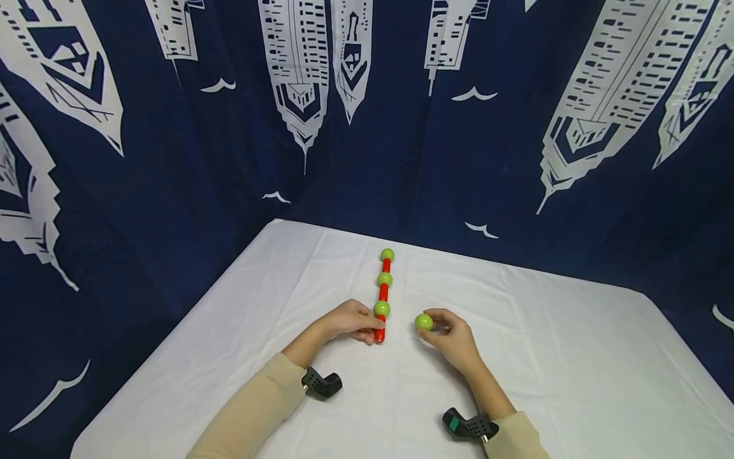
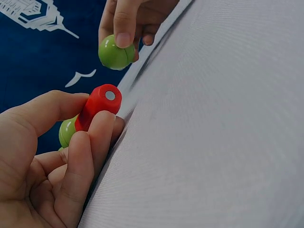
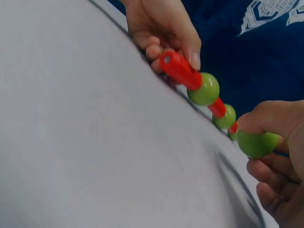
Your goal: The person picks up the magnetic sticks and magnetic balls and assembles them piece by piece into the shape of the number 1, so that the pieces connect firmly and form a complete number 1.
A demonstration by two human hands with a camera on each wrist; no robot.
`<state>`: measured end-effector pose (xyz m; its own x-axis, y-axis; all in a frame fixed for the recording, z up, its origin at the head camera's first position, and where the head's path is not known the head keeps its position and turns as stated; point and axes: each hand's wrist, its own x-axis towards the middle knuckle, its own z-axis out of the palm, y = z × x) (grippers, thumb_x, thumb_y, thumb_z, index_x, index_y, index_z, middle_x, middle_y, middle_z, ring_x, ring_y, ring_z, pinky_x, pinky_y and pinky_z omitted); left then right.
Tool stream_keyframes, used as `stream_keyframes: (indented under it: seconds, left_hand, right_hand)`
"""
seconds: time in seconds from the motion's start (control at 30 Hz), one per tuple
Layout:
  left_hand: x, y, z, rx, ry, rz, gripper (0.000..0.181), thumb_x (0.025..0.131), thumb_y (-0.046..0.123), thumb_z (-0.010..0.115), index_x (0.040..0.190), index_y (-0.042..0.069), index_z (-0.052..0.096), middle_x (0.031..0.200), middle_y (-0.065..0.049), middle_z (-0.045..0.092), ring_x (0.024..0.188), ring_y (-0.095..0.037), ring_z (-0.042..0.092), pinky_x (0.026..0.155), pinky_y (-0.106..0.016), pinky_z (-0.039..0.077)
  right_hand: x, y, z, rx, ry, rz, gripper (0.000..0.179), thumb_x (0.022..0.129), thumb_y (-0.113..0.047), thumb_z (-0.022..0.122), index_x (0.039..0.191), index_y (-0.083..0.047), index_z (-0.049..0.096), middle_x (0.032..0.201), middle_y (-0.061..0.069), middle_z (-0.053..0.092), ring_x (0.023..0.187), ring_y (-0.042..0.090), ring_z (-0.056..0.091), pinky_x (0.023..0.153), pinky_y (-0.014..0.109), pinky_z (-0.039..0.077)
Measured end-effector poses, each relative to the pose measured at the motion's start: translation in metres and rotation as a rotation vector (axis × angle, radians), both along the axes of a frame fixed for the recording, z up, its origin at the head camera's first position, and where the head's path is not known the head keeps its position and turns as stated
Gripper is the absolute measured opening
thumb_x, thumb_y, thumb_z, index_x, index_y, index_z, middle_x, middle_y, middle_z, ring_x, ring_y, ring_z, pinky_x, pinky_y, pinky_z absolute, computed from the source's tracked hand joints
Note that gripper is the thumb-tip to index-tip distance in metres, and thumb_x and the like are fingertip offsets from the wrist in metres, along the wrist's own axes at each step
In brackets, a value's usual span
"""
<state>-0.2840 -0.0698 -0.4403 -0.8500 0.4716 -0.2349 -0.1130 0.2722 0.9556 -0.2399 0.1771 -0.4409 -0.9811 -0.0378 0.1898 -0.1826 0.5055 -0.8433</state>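
A straight chain of red rods and green balls runs away from me across the table, with a green ball at its far end. My left hand pinches the nearest red rod between thumb and fingers. That rod's free end faces me and shows a round silvery disc. Beyond it a green ball joins the rod to the rest of the chain. Just right of the chain, my right hand pinches a loose green ball between thumb and fingers, apart from the rod.
A white cloth covers the table, whose far edge meets a dark blue curtain printed with white buildings and birds. Black wrist devices sit at both beige sleeves.
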Motion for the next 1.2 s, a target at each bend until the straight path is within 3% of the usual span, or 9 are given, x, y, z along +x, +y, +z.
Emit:
stream_keyframes:
  seconds: [0.13, 0.33, 0.5, 0.77, 0.97, 1.2]
  left_hand:
    - [0.000, 0.001, -0.001, 0.004, 0.006, -0.003, 0.019, 0.088, 0.016, 0.072, 0.080, -0.002, 0.071, 0.061, -0.004, 0.065, 0.054, -0.008, 0.063, 0.048, -0.012, 0.046]
    - [0.002, -0.001, 0.000, 0.000, 0.002, -0.005, 0.018, 0.088, 0.015, 0.071, 0.080, -0.001, 0.070, 0.061, -0.004, 0.065, 0.054, -0.008, 0.063, 0.048, -0.013, 0.046]
    - [0.001, 0.000, 0.001, -0.016, 0.016, -0.015, 0.020, 0.088, 0.017, 0.071, 0.079, -0.001, 0.071, 0.061, -0.004, 0.065, 0.054, -0.008, 0.062, 0.049, -0.013, 0.046]
    - [0.000, 0.000, 0.000, -0.018, 0.006, -0.011, 0.022, 0.089, 0.016, 0.070, 0.077, -0.003, 0.072, 0.057, -0.003, 0.064, 0.052, -0.006, 0.060, 0.047, -0.011, 0.044]
    - [0.000, 0.000, 0.000, 0.010, 0.014, -0.017, 0.022, 0.088, 0.014, 0.069, 0.079, -0.005, 0.072, 0.057, -0.003, 0.064, 0.052, -0.006, 0.060, 0.047, -0.011, 0.044]
    - [0.001, -0.001, 0.001, -0.006, 0.016, -0.029, 0.023, 0.089, 0.016, 0.070, 0.080, -0.005, 0.072, 0.058, -0.004, 0.064, 0.052, -0.006, 0.061, 0.047, -0.012, 0.045]
  right_hand:
    - [0.004, -0.006, 0.005, -0.032, -0.048, 0.045, 0.036, 0.079, -0.009, 0.080, 0.111, 0.000, 0.065, 0.099, 0.008, 0.066, 0.090, 0.020, 0.061, 0.074, 0.028, 0.050]
    - [0.012, -0.021, 0.011, -0.135, -0.172, 0.174, 0.037, 0.080, -0.004, 0.077, 0.112, 0.006, 0.062, 0.100, 0.011, 0.068, 0.091, 0.021, 0.066, 0.074, 0.025, 0.054]
    - [0.019, -0.032, 0.015, -0.129, -0.204, 0.258, 0.037, 0.077, -0.004, 0.079, 0.106, 0.007, 0.059, 0.096, 0.011, 0.065, 0.086, 0.018, 0.065, 0.073, 0.023, 0.053]
    - [0.031, -0.051, 0.007, -0.027, -0.133, 0.349, 0.035, 0.074, -0.014, 0.084, 0.096, -0.002, 0.060, 0.090, 0.003, 0.062, 0.084, 0.017, 0.061, 0.074, 0.024, 0.051]
    - [0.035, -0.060, -0.006, 0.076, -0.027, 0.317, 0.033, 0.071, -0.021, 0.086, 0.091, -0.011, 0.062, 0.086, -0.006, 0.060, 0.085, 0.015, 0.056, 0.076, 0.025, 0.048]
    - [0.036, -0.063, -0.009, 0.056, 0.019, 0.276, 0.032, 0.071, -0.022, 0.088, 0.089, -0.014, 0.062, 0.082, -0.008, 0.059, 0.082, 0.015, 0.056, 0.073, 0.025, 0.049]
